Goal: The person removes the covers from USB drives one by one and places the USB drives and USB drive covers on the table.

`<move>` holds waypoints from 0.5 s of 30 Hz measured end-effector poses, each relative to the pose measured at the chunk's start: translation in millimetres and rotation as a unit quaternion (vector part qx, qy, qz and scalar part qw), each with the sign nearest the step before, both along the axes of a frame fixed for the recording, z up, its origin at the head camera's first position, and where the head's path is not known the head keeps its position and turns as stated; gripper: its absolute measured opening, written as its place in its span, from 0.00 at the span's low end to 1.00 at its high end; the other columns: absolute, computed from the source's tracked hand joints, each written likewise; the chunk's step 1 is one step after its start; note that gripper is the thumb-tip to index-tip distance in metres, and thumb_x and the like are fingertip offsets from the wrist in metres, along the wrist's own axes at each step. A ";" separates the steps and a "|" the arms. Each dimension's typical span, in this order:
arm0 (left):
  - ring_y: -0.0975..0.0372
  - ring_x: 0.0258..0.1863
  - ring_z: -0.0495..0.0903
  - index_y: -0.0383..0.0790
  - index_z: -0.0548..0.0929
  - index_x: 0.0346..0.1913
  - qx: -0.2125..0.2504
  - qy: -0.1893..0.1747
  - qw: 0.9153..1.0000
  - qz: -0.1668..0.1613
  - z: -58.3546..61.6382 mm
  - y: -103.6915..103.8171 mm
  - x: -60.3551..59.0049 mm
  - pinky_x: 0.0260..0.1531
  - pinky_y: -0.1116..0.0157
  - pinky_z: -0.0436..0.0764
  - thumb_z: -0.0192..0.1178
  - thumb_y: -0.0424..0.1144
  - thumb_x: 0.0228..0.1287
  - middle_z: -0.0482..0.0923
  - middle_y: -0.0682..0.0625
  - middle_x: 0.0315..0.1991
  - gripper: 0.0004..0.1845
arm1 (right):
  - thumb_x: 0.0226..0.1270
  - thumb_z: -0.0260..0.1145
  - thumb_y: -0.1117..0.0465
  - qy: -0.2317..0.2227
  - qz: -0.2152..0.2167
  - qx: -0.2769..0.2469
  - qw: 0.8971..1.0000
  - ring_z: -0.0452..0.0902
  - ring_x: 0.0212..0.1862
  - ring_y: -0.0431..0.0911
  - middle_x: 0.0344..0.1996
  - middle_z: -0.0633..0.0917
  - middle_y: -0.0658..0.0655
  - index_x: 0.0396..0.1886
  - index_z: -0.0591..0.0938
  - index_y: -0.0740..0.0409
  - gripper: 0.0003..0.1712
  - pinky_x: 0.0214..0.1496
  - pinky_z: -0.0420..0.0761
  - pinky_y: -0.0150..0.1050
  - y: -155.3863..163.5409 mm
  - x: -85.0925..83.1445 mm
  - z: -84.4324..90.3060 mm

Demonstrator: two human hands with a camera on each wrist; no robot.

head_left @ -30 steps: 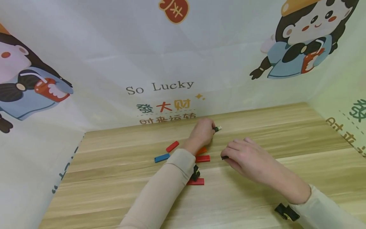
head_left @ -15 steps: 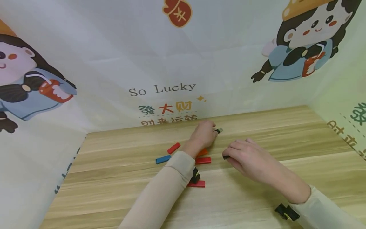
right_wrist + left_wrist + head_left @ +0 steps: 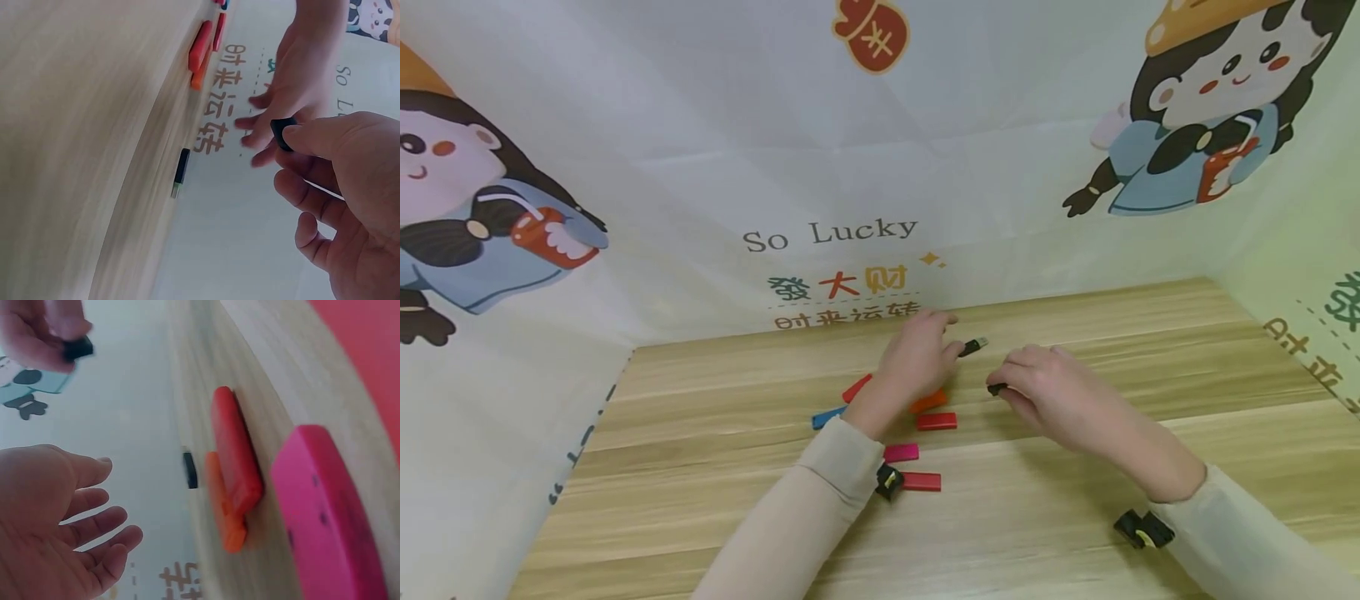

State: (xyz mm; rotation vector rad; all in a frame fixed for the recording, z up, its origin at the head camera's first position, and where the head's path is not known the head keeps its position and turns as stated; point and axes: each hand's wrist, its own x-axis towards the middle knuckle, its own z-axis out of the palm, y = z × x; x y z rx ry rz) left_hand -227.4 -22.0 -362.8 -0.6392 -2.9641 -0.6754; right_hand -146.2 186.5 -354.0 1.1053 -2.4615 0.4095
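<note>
A black USB stick (image 3: 973, 347) with a bare metal plug lies near the back of the wooden table, and it shows apart from both hands in the right wrist view. My left hand (image 3: 916, 354) hovers beside it, fingers spread and holding nothing. Between thumb and fingertips, my right hand (image 3: 1054, 392) pinches a small black cap (image 3: 284, 133) above the table. Under and around the left arm lie an orange stick (image 3: 929, 402), a red stick (image 3: 937, 422), a pink stick (image 3: 902, 452) and another red one, all like USB sticks.
Left of my left forearm lie a blue stick (image 3: 828, 417) and a red stick (image 3: 856, 387), partly covered by the arm. A printed cloth wall (image 3: 700, 192) rises along the table's back edge. More cloth closes off both sides.
The left hand has let go of the USB stick, opened and drawn back slightly left. The right hand has risen a little with the cap. The pink stick has come into sight.
</note>
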 end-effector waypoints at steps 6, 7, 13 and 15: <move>0.51 0.67 0.75 0.39 0.79 0.71 -0.008 0.037 0.999 -0.013 10.4 -14.7 16.1 0.70 0.55 0.73 0.64 0.44 0.78 0.78 0.45 0.66 0.24 | 0.62 0.78 0.71 -0.016 -0.011 0.002 1.000 0.86 0.40 0.49 0.36 0.88 0.52 0.41 0.90 0.58 0.09 0.38 0.85 0.51 0.3 -10.2 0.4; 0.52 0.67 0.76 0.39 0.79 0.71 -0.012 0.044 0.999 -0.015 11.4 -17.1 18.6 0.70 0.55 0.73 0.64 0.44 0.78 0.78 0.45 0.66 0.24 | 0.63 0.78 0.71 -0.020 -0.012 0.001 1.000 0.86 0.40 0.49 0.36 0.88 0.52 0.41 0.90 0.58 0.09 0.39 0.85 0.52 0.5 -11.8 0.7; 0.51 0.64 0.77 0.39 0.78 0.71 -0.032 0.084 0.996 -0.029 15.6 -31.4 32.8 0.67 0.54 0.75 0.66 0.45 0.77 0.78 0.45 0.63 0.25 | 0.65 0.76 0.72 -0.060 -0.020 -0.005 0.998 0.87 0.40 0.51 0.37 0.89 0.54 0.41 0.89 0.60 0.08 0.44 0.87 0.52 1.8 -23.4 1.0; 0.50 0.65 0.76 0.39 0.78 0.70 -0.035 0.097 0.994 -0.034 17.1 -36.7 38.3 0.69 0.53 0.74 0.66 0.45 0.77 0.78 0.45 0.64 0.26 | 0.66 0.76 0.72 -0.074 -0.026 -0.004 0.997 0.87 0.40 0.51 0.38 0.90 0.55 0.41 0.89 0.60 0.07 0.45 0.87 0.51 2.4 -27.7 0.8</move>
